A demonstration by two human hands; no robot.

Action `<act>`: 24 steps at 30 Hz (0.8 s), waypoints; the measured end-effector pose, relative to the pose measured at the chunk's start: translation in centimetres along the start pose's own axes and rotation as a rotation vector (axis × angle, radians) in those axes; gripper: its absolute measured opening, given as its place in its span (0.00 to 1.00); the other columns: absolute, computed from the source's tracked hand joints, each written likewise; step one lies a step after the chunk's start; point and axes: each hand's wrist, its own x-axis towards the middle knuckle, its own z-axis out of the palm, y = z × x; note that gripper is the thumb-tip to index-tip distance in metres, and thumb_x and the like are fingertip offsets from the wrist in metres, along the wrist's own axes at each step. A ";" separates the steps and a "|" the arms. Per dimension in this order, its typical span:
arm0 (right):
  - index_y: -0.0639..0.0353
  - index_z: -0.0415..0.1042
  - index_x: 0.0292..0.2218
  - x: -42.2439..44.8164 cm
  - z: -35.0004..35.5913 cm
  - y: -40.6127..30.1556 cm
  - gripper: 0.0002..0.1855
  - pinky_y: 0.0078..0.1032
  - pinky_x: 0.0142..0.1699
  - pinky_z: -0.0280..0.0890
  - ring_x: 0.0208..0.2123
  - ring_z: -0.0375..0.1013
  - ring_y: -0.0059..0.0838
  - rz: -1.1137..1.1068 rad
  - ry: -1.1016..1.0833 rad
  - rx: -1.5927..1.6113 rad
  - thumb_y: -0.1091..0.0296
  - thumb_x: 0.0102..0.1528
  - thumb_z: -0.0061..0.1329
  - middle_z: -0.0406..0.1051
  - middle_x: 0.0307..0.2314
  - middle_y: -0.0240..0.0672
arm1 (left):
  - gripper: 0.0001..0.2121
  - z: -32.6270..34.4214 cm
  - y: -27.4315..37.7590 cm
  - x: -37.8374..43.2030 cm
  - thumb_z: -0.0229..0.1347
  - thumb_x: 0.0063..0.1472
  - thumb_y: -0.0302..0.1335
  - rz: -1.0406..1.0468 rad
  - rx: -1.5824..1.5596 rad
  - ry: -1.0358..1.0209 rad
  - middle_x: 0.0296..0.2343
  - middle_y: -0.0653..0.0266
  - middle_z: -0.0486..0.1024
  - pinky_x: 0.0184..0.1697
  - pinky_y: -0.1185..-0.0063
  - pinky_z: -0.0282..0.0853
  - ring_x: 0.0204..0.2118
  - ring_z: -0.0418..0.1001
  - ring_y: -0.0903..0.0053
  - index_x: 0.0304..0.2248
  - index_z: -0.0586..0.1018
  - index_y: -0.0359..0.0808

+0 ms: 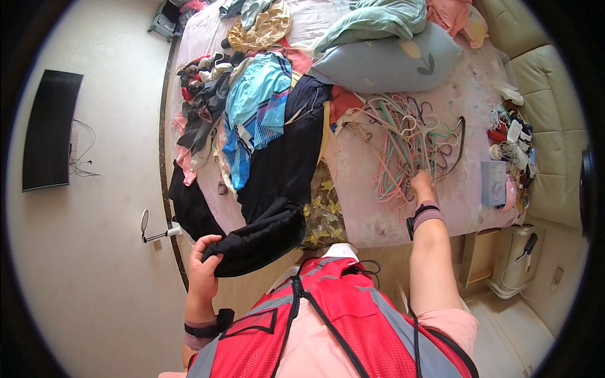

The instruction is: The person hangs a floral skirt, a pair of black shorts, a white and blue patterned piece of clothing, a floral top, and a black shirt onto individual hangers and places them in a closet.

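Observation:
My left hand [206, 264] grips the edge of a black garment [264, 236], fingers over it and thumb below. Part of this dark cloth hangs past the bed's near edge, and it seems to run up to other dark clothing, though where one piece ends is unclear. My right hand [422, 182] reaches forward to the near side of a tangled heap of plastic clothes hangers [401, 141] in pink, green, white and purple. Its fingers are bent among the hangers; how many it grasps is hidden. A blue patterned garment [260, 104] lies beyond the black cloth.
A grey-blue pillow [387, 66] lies behind the hangers. More clothes [203, 99] are piled at the left of the bed [368, 222]. Small items and a clear box [493, 183] sit along the right side by the padded headboard [543, 108]. A television [53, 130] hangs on the left wall.

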 end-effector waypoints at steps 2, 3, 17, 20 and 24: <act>0.53 0.73 0.46 -0.2 0.1 0.2 0.18 0.46 0.56 0.58 0.52 0.66 0.40 -0.130 0.177 -0.122 0.66 0.52 0.48 0.69 0.46 0.39 | 0.16 0.2 -0.2 0.4 0.49 0.54 0.14 -0.012 -0.018 0.001 0.37 0.67 0.72 0.47 0.84 0.65 0.40 0.70 0.82 0.43 0.73 0.33; 0.53 0.73 0.46 -0.3 0.2 0.6 0.18 0.46 0.56 0.58 0.52 0.66 0.40 -0.131 0.176 -0.123 0.66 0.52 0.48 0.69 0.46 0.39 | 0.16 0.3 -0.2 0.5 0.49 0.54 0.14 -0.014 -0.018 0.002 0.37 0.67 0.72 0.47 0.84 0.65 0.40 0.70 0.82 0.43 0.73 0.33; 0.62 0.62 0.55 -9.7 -2.1 0.0 0.34 0.38 0.52 0.63 0.47 0.65 0.49 -0.850 0.849 0.478 0.87 0.45 0.36 0.63 0.46 0.48 | 0.17 0.9 0.3 1.7 0.51 0.55 0.16 0.105 0.042 0.062 0.37 0.69 0.70 0.47 0.85 0.62 0.41 0.68 0.84 0.47 0.72 0.33; 0.63 0.65 0.52 -12.3 -2.9 -1.4 0.31 0.32 0.45 0.66 0.38 0.71 0.41 -0.737 0.676 0.684 0.87 0.45 0.36 0.69 0.37 0.44 | 0.17 1.1 1.5 1.6 0.52 0.57 0.17 0.299 0.193 0.094 0.36 0.69 0.70 0.45 0.86 0.63 0.39 0.67 0.85 0.46 0.72 0.32; 0.62 0.69 0.42 -14.0 -3.1 -2.0 0.22 0.22 0.37 0.65 0.30 0.68 0.25 -0.607 0.406 0.849 0.87 0.46 0.34 0.68 0.27 0.33 | 0.15 0.5 2.3 1.8 0.53 0.57 0.17 0.442 0.194 0.134 0.34 0.70 0.71 0.43 0.86 0.64 0.37 0.68 0.86 0.45 0.73 0.32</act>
